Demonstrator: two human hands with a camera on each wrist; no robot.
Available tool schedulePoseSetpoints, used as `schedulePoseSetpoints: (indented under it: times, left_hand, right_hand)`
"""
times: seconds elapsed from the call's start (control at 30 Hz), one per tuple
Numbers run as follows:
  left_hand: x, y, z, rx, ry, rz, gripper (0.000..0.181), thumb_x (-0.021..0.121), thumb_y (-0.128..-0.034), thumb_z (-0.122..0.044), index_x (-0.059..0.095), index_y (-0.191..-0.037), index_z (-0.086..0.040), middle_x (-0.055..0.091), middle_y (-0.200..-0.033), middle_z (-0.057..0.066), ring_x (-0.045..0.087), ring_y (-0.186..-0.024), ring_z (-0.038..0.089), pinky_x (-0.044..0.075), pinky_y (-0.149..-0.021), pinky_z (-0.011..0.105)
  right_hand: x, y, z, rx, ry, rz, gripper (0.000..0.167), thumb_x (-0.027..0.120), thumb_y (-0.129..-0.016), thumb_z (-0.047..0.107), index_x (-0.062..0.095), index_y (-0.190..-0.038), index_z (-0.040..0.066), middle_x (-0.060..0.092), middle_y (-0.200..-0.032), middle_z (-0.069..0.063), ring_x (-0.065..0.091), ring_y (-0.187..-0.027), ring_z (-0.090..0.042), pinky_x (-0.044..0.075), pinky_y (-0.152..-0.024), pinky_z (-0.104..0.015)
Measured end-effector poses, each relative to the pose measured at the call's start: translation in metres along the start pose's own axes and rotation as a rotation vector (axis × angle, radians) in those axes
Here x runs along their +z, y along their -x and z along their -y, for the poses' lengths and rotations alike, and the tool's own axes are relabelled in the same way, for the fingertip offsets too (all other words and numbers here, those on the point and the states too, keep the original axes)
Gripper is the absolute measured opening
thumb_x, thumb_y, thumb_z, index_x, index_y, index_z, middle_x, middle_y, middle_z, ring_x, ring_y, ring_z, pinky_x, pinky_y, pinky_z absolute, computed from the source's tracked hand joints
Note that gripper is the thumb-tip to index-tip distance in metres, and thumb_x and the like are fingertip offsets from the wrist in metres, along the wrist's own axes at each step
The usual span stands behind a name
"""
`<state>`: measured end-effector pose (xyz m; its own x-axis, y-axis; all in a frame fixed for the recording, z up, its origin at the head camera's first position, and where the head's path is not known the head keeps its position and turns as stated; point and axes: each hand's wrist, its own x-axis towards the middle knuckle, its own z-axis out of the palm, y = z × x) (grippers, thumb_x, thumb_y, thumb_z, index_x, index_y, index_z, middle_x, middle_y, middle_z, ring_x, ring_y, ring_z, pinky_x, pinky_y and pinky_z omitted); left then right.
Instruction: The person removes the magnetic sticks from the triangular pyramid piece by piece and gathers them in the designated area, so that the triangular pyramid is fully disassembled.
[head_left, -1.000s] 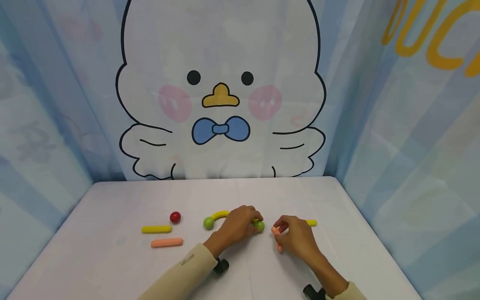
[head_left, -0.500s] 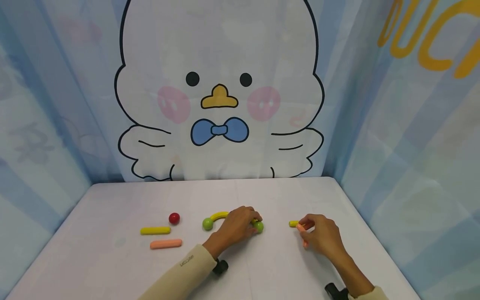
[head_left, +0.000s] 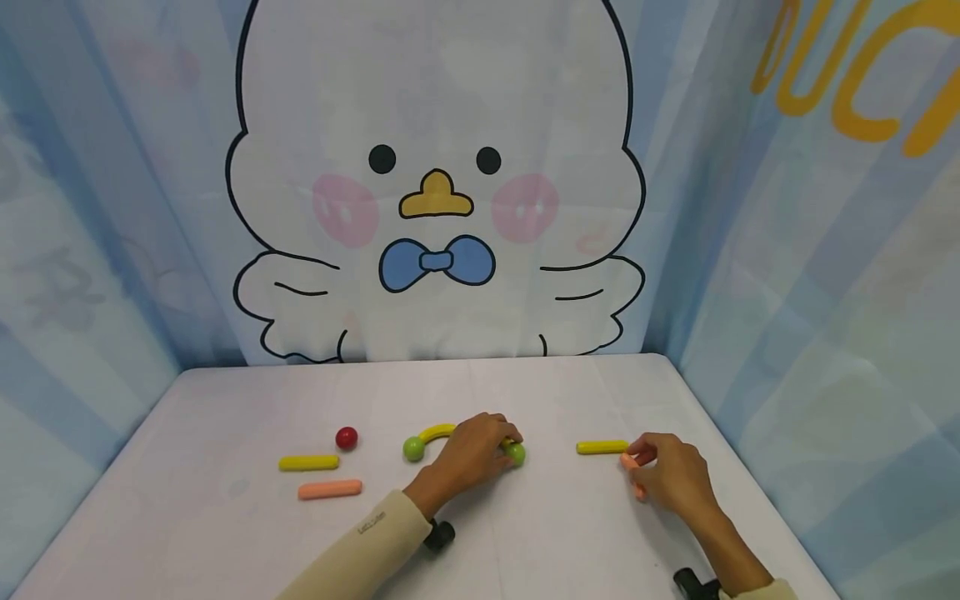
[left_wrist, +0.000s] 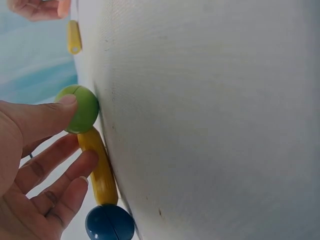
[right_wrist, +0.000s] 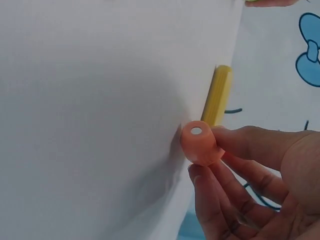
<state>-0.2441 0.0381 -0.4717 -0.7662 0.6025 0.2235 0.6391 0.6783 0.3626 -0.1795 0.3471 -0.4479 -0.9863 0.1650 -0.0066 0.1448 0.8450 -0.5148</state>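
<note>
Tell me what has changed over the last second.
The right hand, pinching an orange stick, has moved right, uncovering the yellow stick it partly hid in the head view. Nothing was let go. The left hand stays at the right green ball; the red ball lies where it was.

Beige sleeves point(head_left: 366, 550) — small dark lettering point(head_left: 372, 522) — black wrist cameras point(head_left: 441, 536).

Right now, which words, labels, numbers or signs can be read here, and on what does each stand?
"DUC", on the right curtain: tops partly cropped, a fourth letter cut off.
Left sleeve: small, perhaps beginning "Let's"; the rest too blurred.
Left curtain: faint marks, unreadable.
</note>
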Motion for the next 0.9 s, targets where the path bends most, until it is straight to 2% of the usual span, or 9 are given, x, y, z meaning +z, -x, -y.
schedulePoseSetpoints:
  times: [0.37, 0.53, 0.6, 0.7, 0.83, 0.9]
  left_hand:
    - [0.001, 0.001, 0.0, -0.009, 0.01, 0.001, 0.031, 0.087, -0.0905, -0.02, 0.079, -0.12, -0.017, 0.077, -0.119, -0.002, 0.069, -0.109, 0.015, 0.057, -0.099, 0.034]
    - [0.001, 0.001, 0.0, -0.012, 0.011, 0.003, 0.034, 0.087, -0.0905, -0.022, 0.079, -0.123, -0.016, 0.076, -0.121, -0.001, 0.069, -0.11, 0.016, 0.057, -0.099, 0.036]
    - [0.002, 0.001, 0.001, -0.012, 0.006, 0.002, 0.035, 0.087, -0.0905, -0.023, 0.078, -0.123, -0.016, 0.076, -0.121, 0.0, 0.069, -0.11, 0.016, 0.057, -0.099, 0.036]
    - [0.003, 0.002, 0.002, -0.006, -0.003, 0.0, 0.034, 0.088, -0.0899, -0.025, 0.079, -0.122, -0.015, 0.076, -0.121, 0.0, 0.069, -0.109, 0.016, 0.058, -0.097, 0.035]
    - [0.003, 0.002, 0.003, -0.006, -0.008, -0.001, 0.034, 0.089, -0.0886, -0.029, 0.079, -0.119, -0.017, 0.076, -0.12, 0.0, 0.068, -0.107, 0.016, 0.058, -0.095, 0.035]
    - [0.003, 0.003, 0.002, -0.01, -0.007, 0.006, 0.035, 0.09, -0.0879, -0.032, 0.079, -0.118, -0.018, 0.076, -0.12, -0.001, 0.068, -0.107, 0.016, 0.057, -0.097, 0.037]
  right_hand:
    - [-0.002, -0.007, -0.011, 0.03, 0.053, 0.008, 0.023, 0.087, -0.084, 0.013, 0.077, -0.103, 0.007, 0.075, -0.09, -0.003, 0.063, -0.085, -0.022, 0.044, -0.066, -0.031]
    - [0.0, -0.007, -0.01, 0.048, 0.052, -0.003, 0.025, 0.087, -0.087, 0.017, 0.076, -0.106, 0.006, 0.075, -0.097, -0.007, 0.063, -0.08, -0.021, 0.044, -0.064, -0.031]
    - [0.001, -0.005, -0.008, 0.037, 0.046, -0.023, 0.025, 0.085, -0.089, 0.019, 0.076, -0.108, 0.005, 0.075, -0.101, -0.009, 0.063, -0.072, -0.018, 0.044, -0.064, -0.031]
    - [0.002, -0.004, -0.003, 0.005, 0.054, -0.071, 0.024, 0.084, -0.089, 0.018, 0.076, -0.108, 0.005, 0.077, -0.103, -0.011, 0.068, -0.071, -0.017, 0.047, -0.067, -0.035]
    - [0.005, -0.004, 0.008, -0.043, 0.06, -0.13, 0.022, 0.085, -0.087, 0.013, 0.078, -0.107, 0.007, 0.079, -0.102, -0.01, 0.071, -0.084, -0.021, 0.052, -0.073, -0.041]
    - [0.007, -0.004, 0.013, -0.059, 0.05, -0.144, 0.021, 0.085, -0.087, 0.012, 0.078, -0.107, 0.007, 0.078, -0.103, -0.01, 0.07, -0.085, -0.022, 0.053, -0.075, -0.043]
